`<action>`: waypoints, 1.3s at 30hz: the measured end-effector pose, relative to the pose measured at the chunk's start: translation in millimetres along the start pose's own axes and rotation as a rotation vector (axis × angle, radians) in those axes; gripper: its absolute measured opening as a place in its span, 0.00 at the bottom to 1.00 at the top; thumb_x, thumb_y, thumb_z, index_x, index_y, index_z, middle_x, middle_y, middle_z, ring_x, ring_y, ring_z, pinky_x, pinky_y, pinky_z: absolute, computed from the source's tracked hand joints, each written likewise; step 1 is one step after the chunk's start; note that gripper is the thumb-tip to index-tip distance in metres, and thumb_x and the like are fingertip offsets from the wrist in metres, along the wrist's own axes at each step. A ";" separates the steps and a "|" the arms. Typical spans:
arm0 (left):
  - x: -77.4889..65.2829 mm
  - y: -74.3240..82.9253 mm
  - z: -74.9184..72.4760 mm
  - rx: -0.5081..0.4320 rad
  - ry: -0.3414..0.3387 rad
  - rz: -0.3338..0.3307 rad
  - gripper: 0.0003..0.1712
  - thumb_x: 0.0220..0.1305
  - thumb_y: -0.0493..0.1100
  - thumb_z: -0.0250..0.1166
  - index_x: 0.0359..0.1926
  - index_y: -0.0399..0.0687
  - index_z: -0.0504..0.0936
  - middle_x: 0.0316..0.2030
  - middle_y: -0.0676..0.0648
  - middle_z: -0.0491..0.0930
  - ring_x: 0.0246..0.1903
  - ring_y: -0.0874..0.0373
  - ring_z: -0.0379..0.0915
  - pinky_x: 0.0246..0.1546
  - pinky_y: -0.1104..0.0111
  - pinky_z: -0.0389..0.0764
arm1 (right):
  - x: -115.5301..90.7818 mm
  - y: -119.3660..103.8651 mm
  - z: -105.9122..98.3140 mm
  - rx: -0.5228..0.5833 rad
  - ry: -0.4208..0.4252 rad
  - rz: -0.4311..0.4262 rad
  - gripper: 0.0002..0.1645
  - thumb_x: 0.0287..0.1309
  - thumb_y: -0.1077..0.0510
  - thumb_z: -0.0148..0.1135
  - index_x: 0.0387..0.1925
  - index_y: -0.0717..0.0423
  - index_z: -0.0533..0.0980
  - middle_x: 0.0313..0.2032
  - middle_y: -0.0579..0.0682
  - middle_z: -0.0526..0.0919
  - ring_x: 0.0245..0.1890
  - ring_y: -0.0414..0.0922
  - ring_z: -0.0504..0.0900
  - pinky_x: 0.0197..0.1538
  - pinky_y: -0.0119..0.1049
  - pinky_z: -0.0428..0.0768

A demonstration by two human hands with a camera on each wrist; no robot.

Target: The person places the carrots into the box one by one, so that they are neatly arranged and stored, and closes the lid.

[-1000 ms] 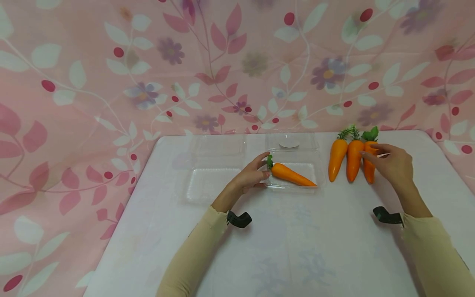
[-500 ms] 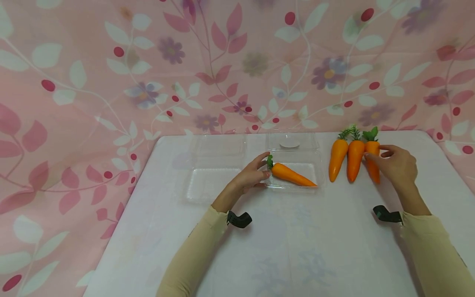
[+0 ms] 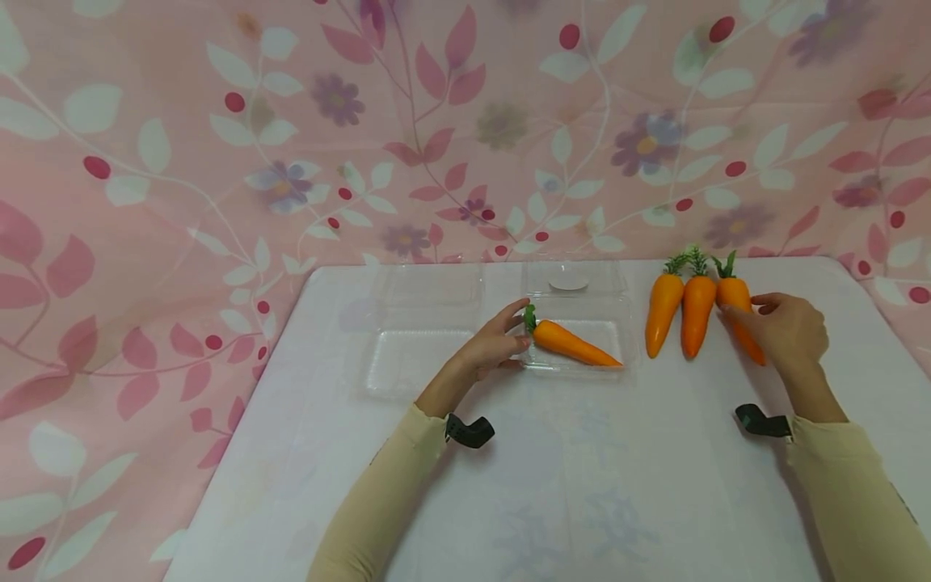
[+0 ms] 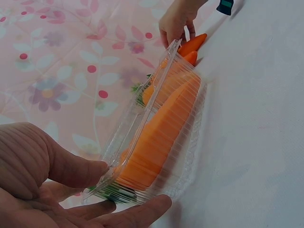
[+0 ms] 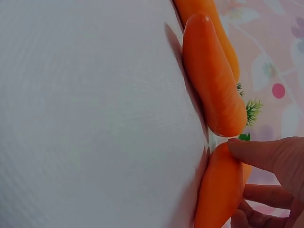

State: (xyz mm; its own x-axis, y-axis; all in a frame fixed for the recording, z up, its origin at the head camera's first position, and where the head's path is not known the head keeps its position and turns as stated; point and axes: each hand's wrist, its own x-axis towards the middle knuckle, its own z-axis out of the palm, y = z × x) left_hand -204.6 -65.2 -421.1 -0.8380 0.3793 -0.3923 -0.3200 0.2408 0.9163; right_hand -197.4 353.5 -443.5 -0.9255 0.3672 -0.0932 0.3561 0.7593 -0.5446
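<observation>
An orange carrot (image 3: 570, 343) with a green top lies slantwise in the right-hand clear plastic container (image 3: 575, 370), whose lid is folded back. My left hand (image 3: 494, 343) holds this container by its left end; in the left wrist view the thumb is on the rim and the fingers are lower on the wall. To the right, my right hand (image 3: 789, 327) pinches the rightmost carrot (image 3: 735, 295) between thumb and fingers. That carrot lies on the table, tip angled right; part of it is hidden by the hand. Two more carrots, one lighter (image 3: 663, 315) and one deeper orange (image 3: 697, 315), lie just left of it.
A second clear container (image 3: 371, 364), lid open, stands left of the first on the white-covered table (image 3: 553, 501). Behind the table hangs a pink floral cloth (image 3: 436, 121). A dark device (image 3: 471, 431) is fixed at each wrist.
The rightmost carrot has turned, its tip swinging right, away from the carrot beside it. My right hand has shifted slightly right and down with it. The left hand stays on the container.
</observation>
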 end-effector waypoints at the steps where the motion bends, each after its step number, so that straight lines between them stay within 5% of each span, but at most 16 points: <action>1: -0.3 0.0 -0.1 -0.001 0.000 -0.002 0.43 0.67 0.31 0.56 0.77 0.62 0.54 0.75 0.43 0.51 0.59 0.46 0.67 0.49 0.56 0.81 | -0.8 0.2 -0.3 0.000 -0.008 0.007 0.46 0.61 0.32 0.57 0.56 0.72 0.72 0.49 0.71 0.75 0.43 0.64 0.70 0.32 0.46 0.68; 11: 0.3 0.3 0.3 -0.001 0.004 -0.004 0.42 0.67 0.30 0.57 0.77 0.62 0.55 0.75 0.43 0.52 0.57 0.46 0.68 0.47 0.58 0.82 | -1.0 5.3 -6.5 -0.008 -0.067 0.039 0.52 0.59 0.27 0.53 0.58 0.72 0.71 0.51 0.72 0.75 0.45 0.66 0.70 0.33 0.49 0.72; 22: -0.5 1.6 0.7 -0.005 0.000 -0.005 0.42 0.67 0.30 0.56 0.77 0.62 0.54 0.75 0.43 0.51 0.56 0.45 0.69 0.49 0.57 0.81 | -10.1 3.8 -19.6 -0.002 -0.036 0.038 0.52 0.60 0.27 0.52 0.61 0.72 0.70 0.51 0.72 0.75 0.45 0.65 0.69 0.33 0.47 0.70; 32: 0.5 -0.1 0.0 -0.006 -0.004 -0.006 0.42 0.68 0.30 0.56 0.77 0.63 0.54 0.75 0.44 0.51 0.58 0.46 0.68 0.49 0.56 0.81 | -23.8 -13.6 -27.7 0.049 -0.024 0.026 0.52 0.59 0.28 0.55 0.63 0.69 0.69 0.55 0.72 0.72 0.48 0.67 0.67 0.32 0.45 0.71; 39: 0.6 -0.4 -0.1 -0.002 -0.008 0.007 0.43 0.68 0.30 0.56 0.77 0.62 0.54 0.75 0.43 0.51 0.59 0.45 0.68 0.51 0.54 0.80 | -31.9 -30.7 -25.4 0.103 -0.021 -0.056 0.51 0.58 0.28 0.58 0.63 0.68 0.71 0.52 0.70 0.74 0.48 0.64 0.69 0.26 0.35 0.75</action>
State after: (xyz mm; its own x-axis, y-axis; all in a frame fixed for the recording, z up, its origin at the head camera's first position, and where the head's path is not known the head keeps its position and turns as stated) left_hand -205.0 -65.1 -421.7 -0.8366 0.3885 -0.3861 -0.3146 0.2361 0.9194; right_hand -175.5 332.1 -402.7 -0.9463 0.3140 -0.0774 0.2901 0.7184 -0.6323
